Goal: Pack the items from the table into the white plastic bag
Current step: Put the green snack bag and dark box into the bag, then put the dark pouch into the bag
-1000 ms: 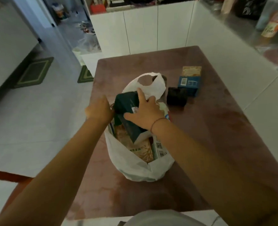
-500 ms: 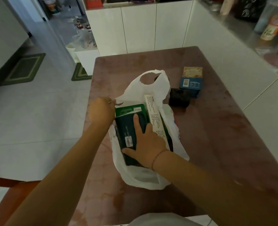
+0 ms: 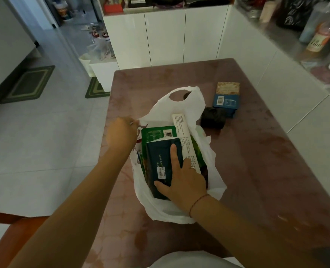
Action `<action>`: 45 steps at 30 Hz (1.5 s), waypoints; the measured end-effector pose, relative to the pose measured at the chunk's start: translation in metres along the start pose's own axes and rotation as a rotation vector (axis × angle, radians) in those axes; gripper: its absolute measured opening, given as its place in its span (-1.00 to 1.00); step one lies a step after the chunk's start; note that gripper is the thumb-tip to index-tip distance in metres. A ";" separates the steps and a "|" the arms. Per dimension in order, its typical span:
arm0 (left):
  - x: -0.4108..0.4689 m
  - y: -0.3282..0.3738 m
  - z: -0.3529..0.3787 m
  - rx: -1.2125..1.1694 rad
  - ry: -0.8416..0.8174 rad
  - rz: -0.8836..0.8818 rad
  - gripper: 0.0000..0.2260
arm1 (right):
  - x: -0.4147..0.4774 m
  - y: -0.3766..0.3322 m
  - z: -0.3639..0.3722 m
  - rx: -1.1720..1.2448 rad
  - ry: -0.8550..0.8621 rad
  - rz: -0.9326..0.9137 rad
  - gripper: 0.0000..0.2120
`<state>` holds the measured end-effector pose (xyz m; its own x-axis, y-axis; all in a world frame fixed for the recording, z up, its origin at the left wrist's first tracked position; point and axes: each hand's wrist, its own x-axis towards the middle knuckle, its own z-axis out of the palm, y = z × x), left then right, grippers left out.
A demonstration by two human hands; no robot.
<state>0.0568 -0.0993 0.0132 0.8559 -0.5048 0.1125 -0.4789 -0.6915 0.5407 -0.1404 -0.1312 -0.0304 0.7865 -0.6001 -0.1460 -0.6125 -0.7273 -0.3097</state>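
Observation:
The white plastic bag (image 3: 179,105) lies open on the reddish-brown table (image 3: 257,171). My left hand (image 3: 120,133) pinches the bag's left rim. Inside it a dark teal tissue pack (image 3: 160,163) lies flat, and my right hand (image 3: 181,180) rests on top of that pack with fingers spread. Under the pack sit a green packet (image 3: 156,132) and a long white box (image 3: 181,128). Outside the bag, to its right, are a black pouch (image 3: 212,119) and a blue box (image 3: 226,101) with a gold-patterned box (image 3: 228,88) behind it.
White cabinets (image 3: 160,35) stand behind the table and a white counter (image 3: 276,74) with bottles runs along the right. A wooden chair (image 3: 15,238) is at the lower left. Green mats (image 3: 29,84) lie on the tiled floor to the left.
The teal pack went from tilted up at the bag's mouth to lying flat inside it. My right hand slid down onto its top. My left hand stays on the rim.

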 end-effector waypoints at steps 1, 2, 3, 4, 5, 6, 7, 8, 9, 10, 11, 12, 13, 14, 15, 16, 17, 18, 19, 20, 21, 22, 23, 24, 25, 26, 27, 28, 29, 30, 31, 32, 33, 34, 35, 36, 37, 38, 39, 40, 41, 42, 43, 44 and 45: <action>0.000 0.000 0.001 0.001 -0.001 -0.002 -0.74 | 0.002 0.001 -0.006 0.007 -0.031 -0.005 0.00; 0.000 0.001 0.002 0.001 -0.002 -0.007 -0.73 | 0.005 0.003 -0.014 0.016 -0.067 -0.014 -0.01; 0.000 0.001 0.002 0.001 -0.005 -0.011 -0.73 | 0.009 0.006 -0.024 0.037 -0.103 -0.030 -0.03; 0.000 0.001 0.002 -0.001 -0.005 -0.011 -0.72 | 0.013 0.010 -0.038 0.090 -0.119 -0.054 -0.08; 0.000 0.001 0.001 0.000 -0.001 -0.005 -0.72 | 0.019 0.016 -0.052 0.188 -0.095 -0.084 -0.16; 0.001 0.002 0.001 0.003 0.007 0.003 -0.73 | 0.027 0.024 -0.067 0.316 -0.021 -0.117 -0.27; 0.001 0.002 0.001 0.004 0.017 0.009 -0.74 | 0.037 0.034 -0.081 0.441 0.101 -0.146 -0.41; 0.002 0.003 0.000 0.001 0.027 0.012 -0.76 | 0.050 0.046 -0.092 0.533 0.250 -0.157 -0.55; 0.002 0.005 0.000 -0.002 0.037 0.011 -0.78 | 0.066 0.062 -0.099 0.583 0.389 -0.133 -0.69; 0.002 0.006 0.001 -0.006 0.043 0.011 -0.78 | 0.083 0.080 -0.101 0.600 0.482 -0.077 -0.79; 0.002 0.006 0.002 -0.008 0.042 0.016 -0.78 | 0.102 0.099 -0.098 0.583 0.506 0.003 -0.81; 0.002 0.005 0.003 -0.008 0.035 0.021 -0.77 | 0.119 0.118 -0.091 0.535 0.469 0.082 -0.77; 0.001 0.004 0.005 -0.004 0.025 0.026 -0.74 | 0.134 0.136 -0.081 0.458 0.394 0.149 -0.67; -0.001 0.003 0.007 0.006 0.016 0.028 -0.71 | 0.148 0.153 -0.069 0.364 0.308 0.187 -0.54; -0.003 0.001 0.008 0.019 0.012 0.032 -0.68 | 0.158 0.168 -0.059 0.271 0.225 0.191 -0.40; -0.004 0.000 0.010 0.031 0.012 0.036 -0.67 | 0.168 0.180 -0.048 0.194 0.156 0.175 -0.27; -0.005 -0.002 0.011 0.039 0.013 0.038 -0.66 | 0.177 0.191 -0.039 0.133 0.101 0.156 -0.15; -0.005 -0.003 0.012 0.046 0.013 0.035 -0.67 | 0.185 0.200 -0.030 0.077 0.060 0.145 -0.07; -0.006 -0.003 0.013 0.055 0.013 0.025 -0.68 | 0.194 0.206 -0.024 0.022 0.037 0.140 -0.01; -0.005 -0.003 0.013 0.065 0.014 0.015 -0.69 | 0.202 0.211 -0.020 -0.026 0.027 0.138 0.01; -0.005 -0.003 0.013 0.078 0.013 0.005 -0.70 | 0.211 0.215 -0.017 -0.060 0.023 0.134 0.03; -0.005 -0.002 0.014 0.090 0.010 -0.003 -0.72 | 0.218 0.217 -0.016 -0.084 0.018 0.125 0.03; -0.005 -0.001 0.014 0.098 0.008 -0.007 -0.73 | 0.224 0.220 -0.015 -0.108 0.010 0.114 0.04; -0.005 0.000 0.015 0.101 0.007 -0.008 -0.74 | 0.230 0.222 -0.015 -0.140 0.001 0.104 0.04; -0.006 0.002 0.016 0.099 0.007 -0.010 -0.74 | 0.234 0.223 -0.015 -0.177 0.001 0.098 0.05; -0.007 0.003 0.017 0.096 0.005 -0.014 -0.74 | 0.237 0.225 -0.014 -0.215 0.011 0.095 0.05; -0.008 0.004 0.017 0.093 0.002 -0.022 -0.74 | 0.239 0.226 -0.014 -0.248 0.029 0.096 0.04; -0.009 0.005 0.018 0.089 -0.001 -0.030 -0.73 | 0.241 0.226 -0.013 -0.274 0.046 0.103 0.01; -0.010 0.005 0.018 0.086 -0.002 -0.036 -0.73 | 0.243 0.225 -0.012 -0.295 0.059 0.114 -0.05; -0.010 0.005 0.019 0.087 0.000 -0.040 -0.72 | 0.243 0.224 -0.011 -0.309 0.067 0.126 -0.12; -0.011 0.004 0.019 0.093 0.003 -0.043 -0.72 | 0.244 0.222 -0.009 -0.312 0.070 0.137 -0.19; -0.012 0.004 0.018 0.102 0.002 -0.048 -0.71 | 0.243 0.221 -0.007 -0.299 0.068 0.146 -0.24; -0.012 0.004 0.018 0.109 -0.002 -0.054 -0.70 | 0.242 0.220 -0.005 -0.269 0.061 0.156 -0.28; -0.013 0.003 0.017 0.110 -0.005 -0.059 -0.69 | 0.239 0.220 -0.003 -0.215 0.059 0.169 -0.31; -0.014 0.002 0.016 0.104 -0.007 -0.061 -0.69 | 0.234 0.219 -0.002 -0.128 0.074 0.192 -0.35; -0.015 0.001 0.014 0.096 -0.007 -0.061 -0.69 | 0.229 0.218 -0.003 0.000 0.110 0.231 -0.39; -0.016 -0.001 0.012 0.089 -0.006 -0.058 -0.70 | 0.222 0.216 -0.006 0.174 0.166 0.283 -0.41; -0.017 -0.003 0.011 0.085 -0.002 -0.056 -0.71 | 0.214 0.213 -0.012 0.379 0.237 0.333 -0.41; -0.018 -0.004 0.010 0.084 0.003 -0.055 -0.71 | 0.206 0.208 -0.021 0.582 0.321 0.357 -0.40; -0.019 -0.005 0.009 0.085 0.008 -0.053 -0.70 | 0.196 0.200 -0.033 0.756 0.396 0.349 -0.39; -0.020 -0.006 0.008 0.083 0.015 -0.051 -0.69 | 0.187 0.189 -0.047 0.899 0.451 0.315 -0.39; -0.021 -0.006 0.008 0.075 0.019 -0.048 -0.69 | 0.177 0.176 -0.062 1.024 0.484 0.263 -0.39; -0.021 -0.006 0.008 0.063 0.021 -0.043 -0.68 | 0.167 0.160 -0.078 1.138 0.498 0.198 -0.39; -0.021 -0.005 0.007 0.056 0.019 -0.038 -0.68 | 0.157 0.143 -0.093 1.249 0.490 0.125 -0.42; -0.020 -0.004 0.007 0.059 0.013 -0.033 -0.68 | 0.148 0.124 -0.105 1.358 0.451 0.045 -0.48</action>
<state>0.0408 -0.0900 0.0026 0.8736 -0.4747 0.1070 -0.4610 -0.7372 0.4939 -0.1080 -0.3452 0.0084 0.5188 -0.8536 0.0463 0.1162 0.0168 -0.9931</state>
